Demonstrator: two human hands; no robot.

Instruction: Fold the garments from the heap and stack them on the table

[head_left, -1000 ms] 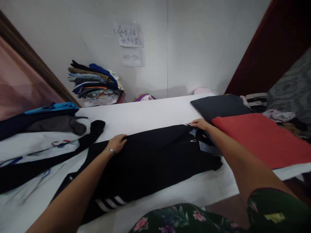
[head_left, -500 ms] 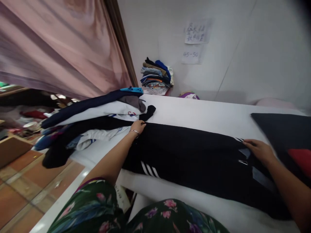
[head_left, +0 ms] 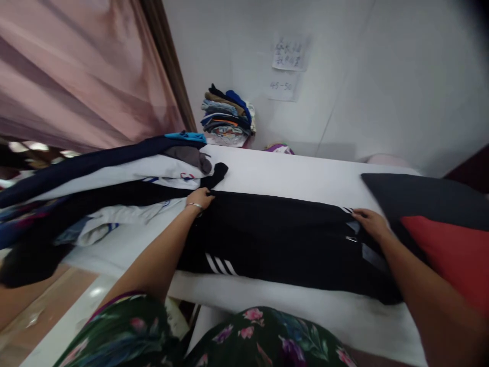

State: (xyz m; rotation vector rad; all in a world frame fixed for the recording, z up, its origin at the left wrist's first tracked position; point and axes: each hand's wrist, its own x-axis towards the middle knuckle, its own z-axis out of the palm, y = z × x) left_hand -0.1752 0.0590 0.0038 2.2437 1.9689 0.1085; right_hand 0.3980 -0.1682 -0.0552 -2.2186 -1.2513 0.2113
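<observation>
A long black garment [head_left: 275, 239] lies flat across the white table, with three white stripes low on its left part. Grey patches and a small white mark show near its right end. My left hand [head_left: 200, 199], with a bracelet at the wrist, is closed in a pinch on the garment's far left corner. At the far right corner, beside some short white stripes, my right hand [head_left: 369, 221] pinches the cloth between thumb and fingers. Left of my left hand is a loose heap of clothes [head_left: 126, 176] in navy, white, black and grey.
A stack of folded clothes [head_left: 228, 114] stands against the wall at the table's far edge. On the right lie a dark grey piece of cloth [head_left: 424, 199] and a red one [head_left: 451, 255]. A pink curtain [head_left: 84, 71] hangs at the left. Handwritten paper signs [head_left: 288, 53] are on the wall.
The view has swung right, so the scene sits further left and more of the red cloth shows. Both hands keep their pinch on the black garment, which lies much as before.
</observation>
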